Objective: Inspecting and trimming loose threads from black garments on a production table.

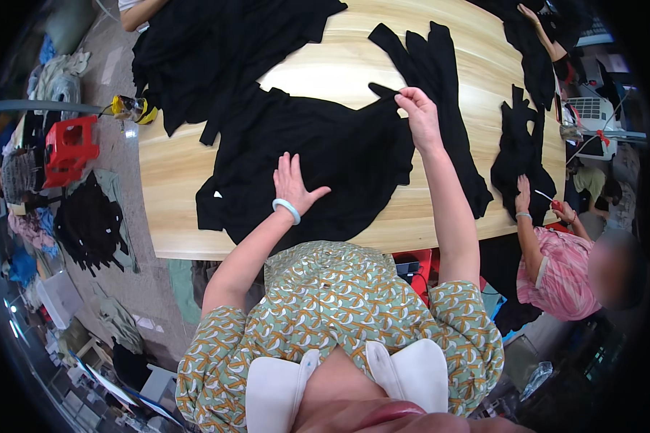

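Note:
A black knit garment lies spread on the wooden table in front of me. My left hand rests flat on its middle, fingers stretched and thumb out to the side. At the garment's far right corner, my right hand pinches the black cloth between thumb and fingers. A narrow flap of it sticks out to the left of those fingertips. Near the garment's lower left corner shows a small white tag. My right forearm crosses over the table between this garment and another black garment.
A larger heap of black garments covers the far left. At the right, a co-worker in pink holds a red-handled tool beside another black garment. Red stools and clothes stand left on the floor. More people's arms reach in at the far corners.

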`<state>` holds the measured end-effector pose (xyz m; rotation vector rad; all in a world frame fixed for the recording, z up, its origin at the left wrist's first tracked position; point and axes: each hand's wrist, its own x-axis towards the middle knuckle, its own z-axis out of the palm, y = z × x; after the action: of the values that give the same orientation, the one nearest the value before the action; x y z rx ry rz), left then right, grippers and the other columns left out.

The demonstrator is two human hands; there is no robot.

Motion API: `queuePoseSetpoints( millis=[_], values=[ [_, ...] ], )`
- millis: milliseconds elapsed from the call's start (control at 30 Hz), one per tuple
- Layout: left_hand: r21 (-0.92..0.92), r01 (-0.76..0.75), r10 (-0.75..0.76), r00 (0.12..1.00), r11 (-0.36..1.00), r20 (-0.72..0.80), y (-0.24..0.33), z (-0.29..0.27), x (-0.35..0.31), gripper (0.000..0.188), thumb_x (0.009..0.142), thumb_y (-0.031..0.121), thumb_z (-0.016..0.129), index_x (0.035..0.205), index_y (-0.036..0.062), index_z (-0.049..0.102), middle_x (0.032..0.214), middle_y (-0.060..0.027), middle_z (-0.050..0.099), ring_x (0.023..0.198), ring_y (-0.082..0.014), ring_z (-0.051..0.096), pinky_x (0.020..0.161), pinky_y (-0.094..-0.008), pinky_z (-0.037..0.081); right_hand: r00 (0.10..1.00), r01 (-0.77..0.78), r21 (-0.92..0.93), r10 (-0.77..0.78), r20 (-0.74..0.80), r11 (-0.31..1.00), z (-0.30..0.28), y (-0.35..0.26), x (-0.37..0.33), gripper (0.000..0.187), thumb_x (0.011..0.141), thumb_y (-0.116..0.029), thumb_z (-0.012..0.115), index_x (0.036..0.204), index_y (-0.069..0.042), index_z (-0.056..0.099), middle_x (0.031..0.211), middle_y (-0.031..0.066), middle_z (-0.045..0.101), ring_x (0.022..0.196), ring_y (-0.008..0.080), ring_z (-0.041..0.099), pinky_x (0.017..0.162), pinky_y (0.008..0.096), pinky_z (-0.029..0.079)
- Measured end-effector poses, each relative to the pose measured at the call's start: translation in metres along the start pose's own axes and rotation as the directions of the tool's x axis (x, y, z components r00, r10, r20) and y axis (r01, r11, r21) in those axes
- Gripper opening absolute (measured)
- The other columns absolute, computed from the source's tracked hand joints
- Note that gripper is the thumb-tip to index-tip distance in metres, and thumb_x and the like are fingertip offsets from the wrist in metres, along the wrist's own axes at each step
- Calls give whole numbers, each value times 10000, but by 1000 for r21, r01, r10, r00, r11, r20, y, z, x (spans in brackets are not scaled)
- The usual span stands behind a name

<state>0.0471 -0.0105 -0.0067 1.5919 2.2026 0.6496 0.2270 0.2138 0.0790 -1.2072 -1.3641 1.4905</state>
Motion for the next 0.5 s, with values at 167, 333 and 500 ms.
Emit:
queuePoseSetpoints(
  millis=[167, 333, 500],
  values=[
    [128, 30, -39, 997, 991, 73, 5, 23, 1, 569, 641, 196, 706, 1129, 55, 450, 1249, -182, 375, 1177, -344, 338, 946, -505, 261, 998, 56, 267, -57, -5, 962, 3, -33, -26, 92, 816, -50, 548, 906, -35, 557, 795, -20, 546, 730, 47, 498, 687, 169, 387],
    [-551, 311, -243, 950, 775, 194, -37, -22, 10, 143, 754, 69, 525, 866, -17, 551, 801, -145, 603, 792, -253, 578, 707, -291, 436, 995, 50, 191, -31, -99, 980, -17, -33, -50, 73, 810, -63, 556, 879, -38, 556, 783, -17, 542, 727, 44, 490, 687, 172, 384],
    [-656, 636, -2, 719, 407, 695, 3, -137, -18, 269, 801, 119, 516, 1000, -58, 555, 912, -75, 617, 849, -142, 556, 742, -252, 433, 980, 81, 277, -26, -197, 957, -19, -65, -79, 64, 806, -62, 550, 863, -34, 549, 750, -13, 534, 670, 43, 488, 634, 178, 398]
  ],
)
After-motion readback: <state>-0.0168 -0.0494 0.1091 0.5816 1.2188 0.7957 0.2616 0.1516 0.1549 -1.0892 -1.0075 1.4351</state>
